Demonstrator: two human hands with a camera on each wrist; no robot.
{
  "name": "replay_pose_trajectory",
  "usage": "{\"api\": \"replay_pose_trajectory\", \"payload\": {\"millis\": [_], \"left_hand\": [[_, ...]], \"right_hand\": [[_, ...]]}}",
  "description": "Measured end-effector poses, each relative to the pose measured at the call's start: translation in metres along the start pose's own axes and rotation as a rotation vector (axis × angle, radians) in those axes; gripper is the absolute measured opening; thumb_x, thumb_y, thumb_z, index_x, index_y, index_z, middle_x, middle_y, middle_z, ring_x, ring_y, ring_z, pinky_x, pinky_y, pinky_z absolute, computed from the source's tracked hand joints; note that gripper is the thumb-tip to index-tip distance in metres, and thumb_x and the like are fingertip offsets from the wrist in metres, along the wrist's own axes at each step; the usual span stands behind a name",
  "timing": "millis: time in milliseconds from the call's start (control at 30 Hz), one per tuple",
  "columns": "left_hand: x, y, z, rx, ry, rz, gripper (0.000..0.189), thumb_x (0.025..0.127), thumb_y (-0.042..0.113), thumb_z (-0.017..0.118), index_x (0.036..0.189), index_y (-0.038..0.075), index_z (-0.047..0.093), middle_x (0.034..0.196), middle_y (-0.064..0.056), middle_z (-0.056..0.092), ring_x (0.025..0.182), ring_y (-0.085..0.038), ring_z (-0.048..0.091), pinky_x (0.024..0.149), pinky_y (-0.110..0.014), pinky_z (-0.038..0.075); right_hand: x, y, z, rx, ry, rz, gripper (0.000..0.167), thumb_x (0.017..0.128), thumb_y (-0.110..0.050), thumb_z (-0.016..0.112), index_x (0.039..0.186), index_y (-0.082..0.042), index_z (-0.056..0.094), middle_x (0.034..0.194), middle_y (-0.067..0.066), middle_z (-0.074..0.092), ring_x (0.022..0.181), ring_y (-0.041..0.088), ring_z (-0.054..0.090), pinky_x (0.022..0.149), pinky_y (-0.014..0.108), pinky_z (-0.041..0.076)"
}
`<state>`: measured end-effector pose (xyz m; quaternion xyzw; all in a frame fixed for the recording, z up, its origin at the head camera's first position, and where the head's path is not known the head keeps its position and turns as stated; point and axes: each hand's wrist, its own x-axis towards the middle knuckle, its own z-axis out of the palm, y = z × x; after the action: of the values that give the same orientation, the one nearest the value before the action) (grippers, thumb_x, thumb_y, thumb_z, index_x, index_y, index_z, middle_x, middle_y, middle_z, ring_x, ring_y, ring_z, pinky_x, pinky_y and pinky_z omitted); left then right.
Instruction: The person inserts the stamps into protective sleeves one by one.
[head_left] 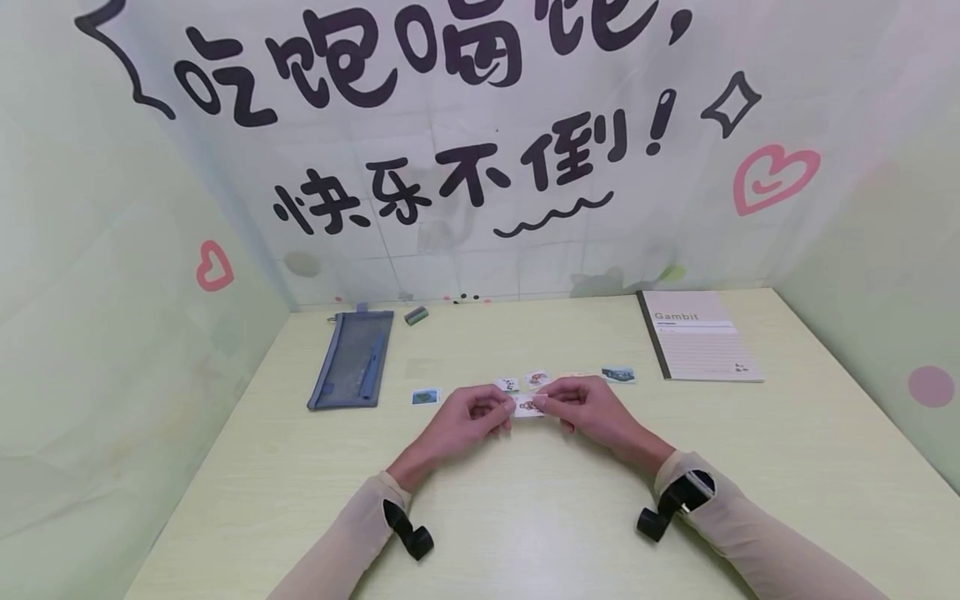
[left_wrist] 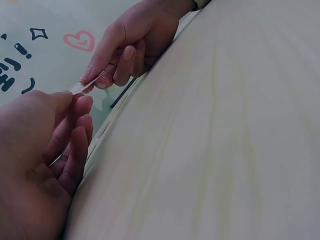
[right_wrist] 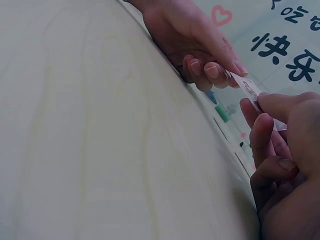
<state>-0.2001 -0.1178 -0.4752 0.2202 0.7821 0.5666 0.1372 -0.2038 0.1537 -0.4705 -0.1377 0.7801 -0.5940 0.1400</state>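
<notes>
Between both hands is a small white picture card (head_left: 529,406) with a reddish-brown drawing on it. My left hand (head_left: 468,419) pinches its left end between thumb and fingers, while my right hand (head_left: 592,410) pinches the right end. In the right wrist view the card (right_wrist: 248,90) is held up off the table, spanning thumb to thumb. Just beyond the hands lie two more small cards, one with dark marks (head_left: 507,384) and one with a reddish drawing (head_left: 536,379). Another card, partly hidden, lies behind the right hand.
A blue-green picture card (head_left: 426,397) lies left of the hands and a bluish one (head_left: 618,375) to the right. Farther left is a blue mesh zip pouch (head_left: 351,360) with a green eraser-like block (head_left: 416,316) near it. A Gambit notebook (head_left: 701,337) lies at back right.
</notes>
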Motion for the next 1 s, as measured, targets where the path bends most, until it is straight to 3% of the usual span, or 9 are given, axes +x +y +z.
{"api": "replay_pose_trajectory", "payload": {"millis": [200,467,1000], "left_hand": [[-0.0002,0.0002,-0.0012,-0.005,-0.011,-0.011,0.020,0.111,0.031,0.065,0.112,0.015,0.077,0.095,-0.006,0.078,0.077,-0.013,0.066,0.073,-0.024,0.056],[-0.0012,0.0009,0.0000,0.017,-0.012,-0.020,0.019,0.109,0.033,0.068,0.112,0.017,0.079,0.094,-0.003,0.078,0.077,-0.012,0.066,0.071,-0.022,0.053],[-0.0021,0.0020,0.0011,0.064,-0.003,-0.015,0.021,0.108,0.034,0.069,0.115,0.017,0.080,0.093,0.000,0.079,0.077,-0.012,0.067,0.071,-0.023,0.054]], "right_hand": [[-0.0002,-0.0006,0.0002,0.001,0.000,0.002,0.024,0.102,-0.038,0.078,0.115,-0.017,0.082,0.081,0.006,0.072,0.061,0.013,0.054,0.066,0.025,0.046],[-0.0012,-0.0002,0.0009,0.002,-0.029,-0.015,0.026,0.101,-0.037,0.079,0.115,-0.016,0.081,0.069,0.006,0.063,0.060,0.014,0.054,0.063,0.025,0.046],[-0.0008,-0.0011,0.0011,-0.014,-0.036,-0.037,0.024,0.102,-0.036,0.079,0.116,-0.017,0.082,0.069,0.005,0.062,0.059,0.012,0.054,0.058,0.025,0.044]]}}
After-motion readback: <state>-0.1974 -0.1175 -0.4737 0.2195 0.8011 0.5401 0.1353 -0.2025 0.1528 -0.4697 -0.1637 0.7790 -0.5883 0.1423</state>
